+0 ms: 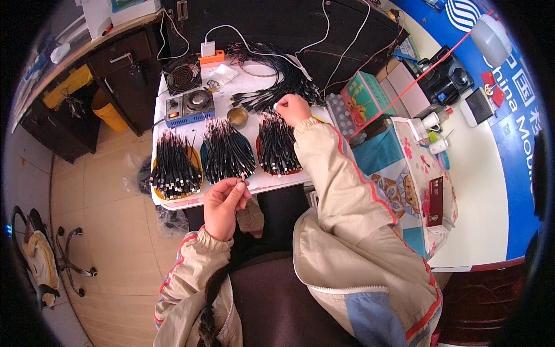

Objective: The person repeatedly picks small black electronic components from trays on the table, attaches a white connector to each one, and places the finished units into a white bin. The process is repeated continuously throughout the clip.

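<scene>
Close to the table's front edge, my left hand (222,207) is closed in a pinch, with a thin reddish wire end (244,177) at its fingertips. My right hand (293,110) reaches farther in, fingers closed around something small and whitish, too small to name. It is above the right bundle of black cables (277,147) and beside a loose pile of black cables (277,87) at the back. A middle bundle (227,150) lies on a teal tray, and a left bundle (175,165) on a yellow one. Many cables have pinkish far ends and metal-tipped near ends.
Behind the bundles stand a blue box with a knob and lit switch (189,108), a round metal tin (237,117) and a black fan (182,75). A white charger (207,48) sits in an orange socket. A green carton (367,95) is right of the white table (202,199).
</scene>
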`<state>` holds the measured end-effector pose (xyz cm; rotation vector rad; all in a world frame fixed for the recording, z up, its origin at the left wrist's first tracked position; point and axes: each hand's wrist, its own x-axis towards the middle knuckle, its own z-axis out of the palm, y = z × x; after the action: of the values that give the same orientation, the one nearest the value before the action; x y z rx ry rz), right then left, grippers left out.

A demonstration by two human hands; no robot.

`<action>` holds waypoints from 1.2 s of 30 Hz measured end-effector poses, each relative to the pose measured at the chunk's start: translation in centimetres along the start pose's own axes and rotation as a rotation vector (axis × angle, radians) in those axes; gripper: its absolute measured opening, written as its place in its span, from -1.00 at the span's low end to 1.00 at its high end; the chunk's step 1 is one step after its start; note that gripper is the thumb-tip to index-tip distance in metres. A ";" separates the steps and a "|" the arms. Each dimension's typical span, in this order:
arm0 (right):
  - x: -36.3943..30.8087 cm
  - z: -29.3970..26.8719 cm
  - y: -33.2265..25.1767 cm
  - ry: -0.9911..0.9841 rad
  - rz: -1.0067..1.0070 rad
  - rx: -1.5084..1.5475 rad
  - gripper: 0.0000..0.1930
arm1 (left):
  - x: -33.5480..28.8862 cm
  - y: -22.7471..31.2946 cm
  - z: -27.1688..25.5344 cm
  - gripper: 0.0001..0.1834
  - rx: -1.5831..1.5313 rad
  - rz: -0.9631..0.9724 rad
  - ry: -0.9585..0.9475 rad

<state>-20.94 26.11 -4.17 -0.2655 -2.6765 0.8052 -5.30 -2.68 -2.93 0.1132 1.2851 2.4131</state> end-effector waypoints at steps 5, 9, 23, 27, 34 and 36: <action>3.6 1.9 1.1 -0.281 0.036 -0.188 -0.73 | 0.0 0.0 -0.2 -0.88 -0.010 0.001 0.005; 3.9 2.0 1.5 -0.349 0.095 0.026 -0.76 | 0.0 0.1 -0.5 -0.88 0.002 -0.001 -0.001; -10.0 -13.6 -10.9 -0.438 -0.225 0.734 -0.89 | -0.5 2.1 1.8 -0.84 0.066 0.215 0.012; -16.3 -10.5 -11.8 -0.437 -0.063 0.844 -0.91 | -0.9 1.4 3.8 -0.84 -0.058 0.163 -0.068; -19.2 -8.3 -11.3 -0.314 -0.072 1.045 -0.93 | -1.7 0.6 4.9 -0.88 -0.019 0.118 -0.083; -19.3 -8.3 -11.1 -0.276 -0.097 1.036 -0.92 | -1.8 0.5 4.9 -0.89 -0.010 0.107 -0.081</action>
<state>-0.91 15.97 3.61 0.2466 -2.0767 2.1296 -2.52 0.19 0.55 0.2806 1.2597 2.4768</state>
